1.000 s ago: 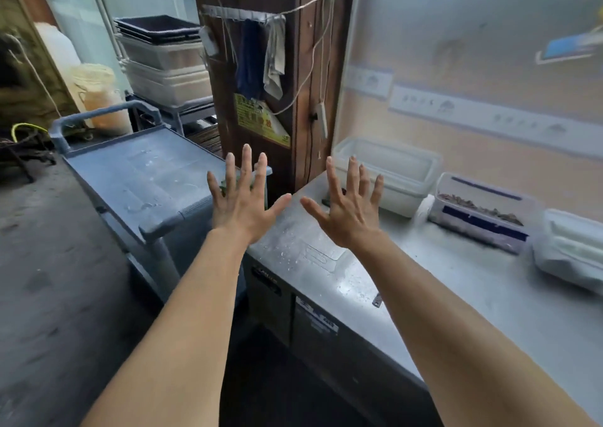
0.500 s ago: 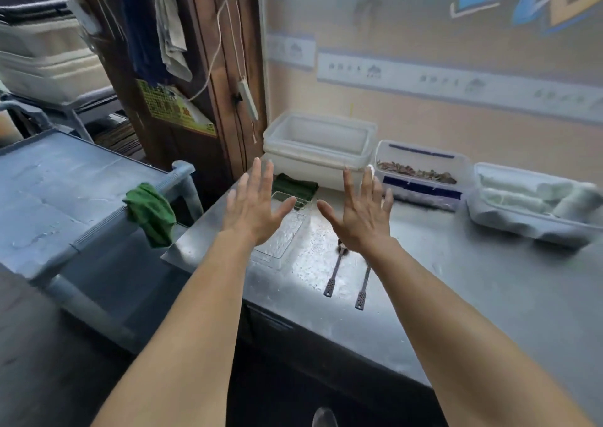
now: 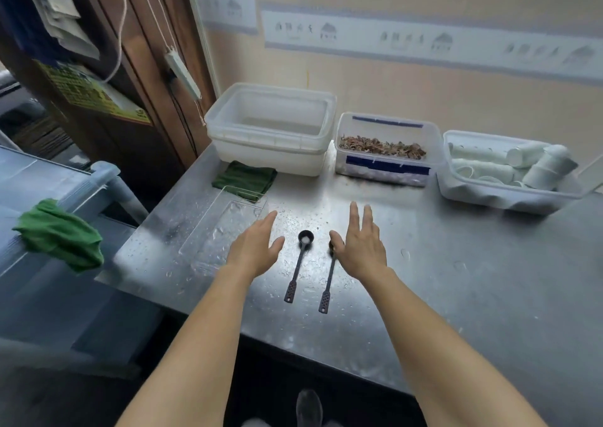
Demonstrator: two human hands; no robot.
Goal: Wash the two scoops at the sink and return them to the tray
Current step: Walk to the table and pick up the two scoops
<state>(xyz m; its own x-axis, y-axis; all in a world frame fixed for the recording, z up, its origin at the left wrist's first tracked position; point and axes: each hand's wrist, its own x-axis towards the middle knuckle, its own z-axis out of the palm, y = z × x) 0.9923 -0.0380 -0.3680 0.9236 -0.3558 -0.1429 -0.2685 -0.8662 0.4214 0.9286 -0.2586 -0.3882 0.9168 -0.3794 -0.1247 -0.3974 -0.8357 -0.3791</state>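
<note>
L hand [image 3: 256,247] & R hand [image 3: 359,247] are both stretched out palm-down over the wet steel counter [image 3: 456,279], fingers straight and spread, gripping nothing; can't tell if either touches the surface. The 2 scoops lie flat on the counter btwn the hands, side by side, handles toward the person, bowls away. Left scoop [image 3: 298,266] is fully in view, something white in its bowl, just right of the L thumb, not touched. Right scoop [image 3: 329,279] has its bowl partly under the R thumb; contact unclear. Clear tray [image 3: 228,217] sits just left of the scoops w/ droplets on it, its near right corner hidden by the L hand. Folded green cloth [image 3: 244,178] is behind the tray, in front of the white tubs [image 3: 270,132]. Further right along the wall: box w/ brown bits [image 3: 385,155], then box of white cups [image 3: 509,168]. Green rag [image 3: 62,234] lies on the cart [image 3: 49,178] at left.
</note>
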